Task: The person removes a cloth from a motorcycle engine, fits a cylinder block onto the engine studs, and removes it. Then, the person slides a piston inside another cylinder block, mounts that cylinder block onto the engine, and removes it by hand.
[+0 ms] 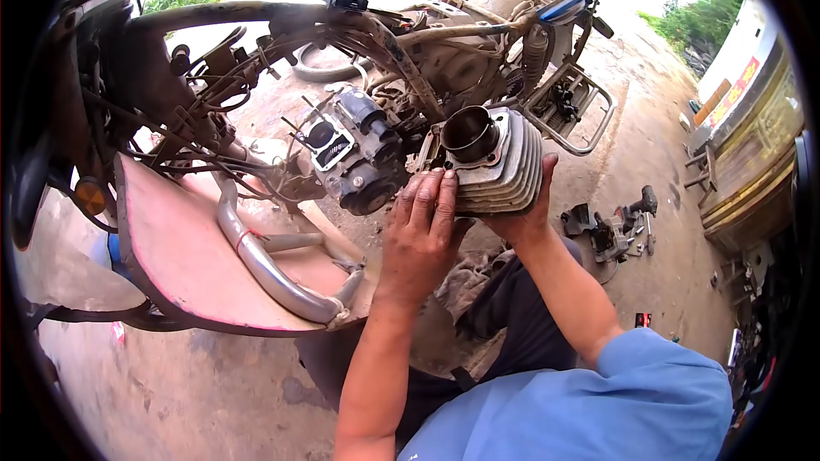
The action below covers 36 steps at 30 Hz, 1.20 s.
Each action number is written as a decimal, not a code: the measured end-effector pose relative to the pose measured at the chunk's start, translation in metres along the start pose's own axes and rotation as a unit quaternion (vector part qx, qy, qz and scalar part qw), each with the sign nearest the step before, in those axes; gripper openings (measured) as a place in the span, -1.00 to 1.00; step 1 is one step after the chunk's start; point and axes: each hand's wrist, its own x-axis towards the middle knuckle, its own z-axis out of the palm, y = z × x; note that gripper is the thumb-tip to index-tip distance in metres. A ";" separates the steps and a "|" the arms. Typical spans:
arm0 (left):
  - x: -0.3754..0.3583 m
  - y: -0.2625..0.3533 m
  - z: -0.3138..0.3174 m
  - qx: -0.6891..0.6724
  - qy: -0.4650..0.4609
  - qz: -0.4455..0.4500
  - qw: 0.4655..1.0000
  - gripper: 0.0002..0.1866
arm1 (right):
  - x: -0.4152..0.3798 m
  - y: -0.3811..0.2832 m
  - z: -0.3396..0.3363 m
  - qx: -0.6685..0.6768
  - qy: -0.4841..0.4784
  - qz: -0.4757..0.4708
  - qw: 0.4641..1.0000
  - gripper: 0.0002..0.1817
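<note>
A finned engine cylinder (pixel 510 172) with a dark round bore facing up is held in front of me, between both hands. My right hand (pixel 528 212) grips it from below and along its right side, the thumb raised against the fins. My left hand (pixel 420 226) is closed on its near left edge, fingertips resting at the top face and the thumb partly hidden below. Just to the left and beyond sits the motorcycle engine's crankcase (pixel 366 149), with a square open port and several studs sticking up. The cylinder is apart from those studs.
The motorcycle frame (pixel 393 55) stretches across the top, its pink leg guard (pixel 192 248) and chrome crash bar (pixel 260 265) on the left. On the ground at right lie engine parts (pixel 608 239) and a drill (pixel 642 202). A wooden cabinet (pixel 756 154) stands far right.
</note>
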 end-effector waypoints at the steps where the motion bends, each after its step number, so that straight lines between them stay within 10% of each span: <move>1: 0.001 0.002 -0.003 0.007 -0.003 0.006 1.000 -0.33 | 0.001 0.001 -0.001 0.003 -0.002 0.003 1.000 0.20; 11: -0.001 -0.001 -0.009 -0.076 0.087 -0.102 0.988 -0.14 | 0.044 -0.015 0.006 -0.161 0.028 0.036 0.986 -0.05; 15: 0.006 -0.016 -0.010 -0.415 0.133 -0.370 0.820 -0.46 | 0.074 -0.010 0.011 -0.273 -0.016 0.000 0.962 -0.34; 18: 0.025 -0.022 -0.019 -0.455 0.208 -0.414 0.760 -0.58 | 0.097 -0.003 0.002 -0.274 -0.019 0.058 0.960 -0.41; 26: 0.024 -0.037 -0.020 -0.306 0.223 -0.421 0.824 -0.44 | 0.136 0.034 -0.033 -0.291 -0.081 0.055 0.952 -0.43; 29: 0.040 -0.012 -0.009 -0.184 0.198 -0.400 0.876 -0.29 | 0.118 0.041 -0.009 -0.074 -0.081 0.069 0.992 -0.20; 36: 0.055 0.022 -0.001 0.052 0.121 -0.251 0.959 -0.23 | 0.082 0.019 -0.029 -0.175 -0.143 0.136 0.964 0.04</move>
